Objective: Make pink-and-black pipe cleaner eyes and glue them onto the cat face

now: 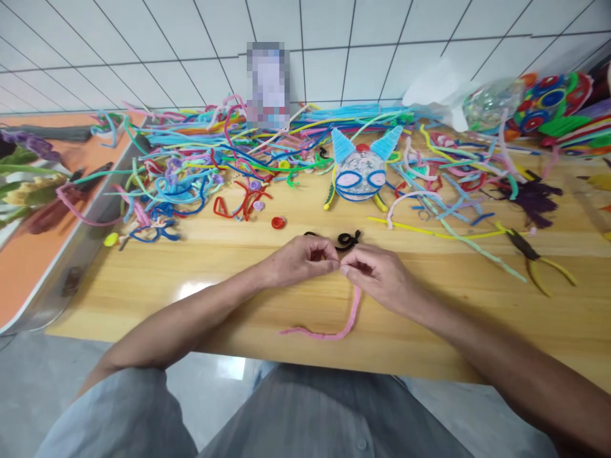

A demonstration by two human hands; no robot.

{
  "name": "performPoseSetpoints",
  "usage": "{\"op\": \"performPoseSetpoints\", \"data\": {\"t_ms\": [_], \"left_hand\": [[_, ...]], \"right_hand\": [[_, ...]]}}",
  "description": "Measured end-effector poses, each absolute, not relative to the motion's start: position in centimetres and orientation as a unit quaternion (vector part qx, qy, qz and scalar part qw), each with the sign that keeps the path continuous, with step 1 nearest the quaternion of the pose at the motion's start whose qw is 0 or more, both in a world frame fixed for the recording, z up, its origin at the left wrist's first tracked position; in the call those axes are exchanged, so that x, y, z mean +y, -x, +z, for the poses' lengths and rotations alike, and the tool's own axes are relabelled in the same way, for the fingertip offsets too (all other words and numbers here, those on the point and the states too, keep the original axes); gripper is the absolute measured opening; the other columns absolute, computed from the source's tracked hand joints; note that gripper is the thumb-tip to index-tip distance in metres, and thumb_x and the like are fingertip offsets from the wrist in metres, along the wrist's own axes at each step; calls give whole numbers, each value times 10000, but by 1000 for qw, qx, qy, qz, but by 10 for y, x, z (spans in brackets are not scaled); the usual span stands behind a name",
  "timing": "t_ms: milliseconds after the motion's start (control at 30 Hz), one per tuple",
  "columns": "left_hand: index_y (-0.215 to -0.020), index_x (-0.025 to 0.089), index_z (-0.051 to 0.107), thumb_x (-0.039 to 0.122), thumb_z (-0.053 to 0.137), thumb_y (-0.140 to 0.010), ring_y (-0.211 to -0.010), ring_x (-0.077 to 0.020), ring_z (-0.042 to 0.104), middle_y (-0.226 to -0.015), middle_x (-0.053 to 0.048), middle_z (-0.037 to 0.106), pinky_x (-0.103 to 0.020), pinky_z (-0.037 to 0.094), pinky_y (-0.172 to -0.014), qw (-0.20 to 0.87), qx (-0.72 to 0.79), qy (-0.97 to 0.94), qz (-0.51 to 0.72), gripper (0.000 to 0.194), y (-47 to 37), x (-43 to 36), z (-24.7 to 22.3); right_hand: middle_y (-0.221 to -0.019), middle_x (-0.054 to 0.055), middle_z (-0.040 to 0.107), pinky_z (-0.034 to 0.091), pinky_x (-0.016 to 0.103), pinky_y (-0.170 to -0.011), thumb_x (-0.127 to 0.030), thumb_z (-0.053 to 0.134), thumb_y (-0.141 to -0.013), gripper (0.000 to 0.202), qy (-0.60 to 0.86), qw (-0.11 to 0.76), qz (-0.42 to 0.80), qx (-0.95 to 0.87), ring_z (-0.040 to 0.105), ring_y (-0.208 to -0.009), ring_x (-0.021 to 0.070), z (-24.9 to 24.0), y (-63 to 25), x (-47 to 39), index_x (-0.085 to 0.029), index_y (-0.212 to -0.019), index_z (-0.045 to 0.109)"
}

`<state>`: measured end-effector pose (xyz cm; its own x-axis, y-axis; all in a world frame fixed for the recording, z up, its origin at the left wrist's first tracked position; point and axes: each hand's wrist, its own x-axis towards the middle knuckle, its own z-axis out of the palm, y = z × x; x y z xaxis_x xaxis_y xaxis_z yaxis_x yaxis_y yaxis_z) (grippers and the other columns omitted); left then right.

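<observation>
My left hand (305, 259) and my right hand (377, 270) meet fingertip to fingertip above the table, both closed in a pinch. A pink pipe cleaner (352, 312) hangs down from beneath my right hand and curves left toward the table's near edge. Its upper end runs up to the pinched fingers, which hide it. Just behind the hands is a black pipe cleaner (348, 240) with a coiled end, partly covered by my fingers. Farther back sits a speckled ball figure (360, 172) with blue pointed ears, blue-ringed eyes and yellow-and-dark legs.
Loose coloured pipe cleaners (181, 178) spread across the back of the wooden table (214, 305). Yellow-handled pliers (534, 257) lie at right, near a long yellow pipe cleaner (439, 234). A small red coil (279, 222) lies left of centre. An orange-bottomed tray (28, 273) stands at left.
</observation>
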<state>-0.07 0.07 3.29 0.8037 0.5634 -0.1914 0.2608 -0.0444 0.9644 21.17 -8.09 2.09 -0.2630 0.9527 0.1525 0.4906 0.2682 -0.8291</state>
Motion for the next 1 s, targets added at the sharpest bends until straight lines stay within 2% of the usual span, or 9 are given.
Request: {"op": "performPoseSetpoints", "data": {"t_ms": [233, 433, 567, 667, 867, 1000], "left_hand": [[-887, 138, 710, 355, 650, -935, -733, -126, 551, -791, -12, 667, -248, 421, -694, 575, 289, -756, 118, 231, 3, 2, 36], [-820, 139, 670, 495, 757, -859, -637, -93, 467, -694, 22, 589, -225, 369, -604, 645, 315, -640, 273, 369, -3, -12, 39], [-822, 148, 649, 604, 835, -774, -515, -56, 381, -637, 53, 544, -211, 298, -499, 706, 340, -532, 320, 495, -11, -24, 45], [-838, 152, 637, 611, 849, -760, -469, -42, 374, -644, 50, 568, -205, 274, -464, 736, 335, -467, 357, 512, -16, -23, 48], [-916, 147, 677, 606, 802, -815, -480, -45, 395, -709, 29, 600, -207, 267, -457, 742, 290, -518, 311, 486, -5, 5, 71], [-895, 137, 695, 538, 844, -807, -522, -53, 359, -624, 59, 517, -209, 256, -489, 681, 284, -617, 276, 436, 6, 19, 95]], "right_hand": [[-707, -21, 606, 378, 267, -643, -225, 619, -919, 132, 518, 339, 349, -704, 501, -638, 117, 22, -210, -80, -198, -807, 683], [-680, -19, 601, 364, 264, -594, -369, 664, -914, 212, 542, 383, 405, -629, 494, -630, 126, 32, -206, -76, -197, -794, 699], [-697, -13, 621, 384, 263, -606, -444, 693, -891, 274, 526, 419, 447, -590, 512, -641, 125, 43, -201, -70, -190, -787, 693], [-682, -15, 616, 395, 264, -611, -505, 722, -860, 335, 525, 424, 471, -569, 514, -636, 125, 56, -199, -60, -190, -760, 671], [-688, -7, 629, 399, 257, -601, -596, 746, -826, 430, 494, 377, 520, -586, 516, -625, 118, 87, -206, -37, -182, -758, 656], [-674, 0, 640, 407, 251, -572, -600, 758, -820, 440, 479, 344, 536, -604, 529, -604, 117, 102, -208, -27, -181, -739, 650]]}}
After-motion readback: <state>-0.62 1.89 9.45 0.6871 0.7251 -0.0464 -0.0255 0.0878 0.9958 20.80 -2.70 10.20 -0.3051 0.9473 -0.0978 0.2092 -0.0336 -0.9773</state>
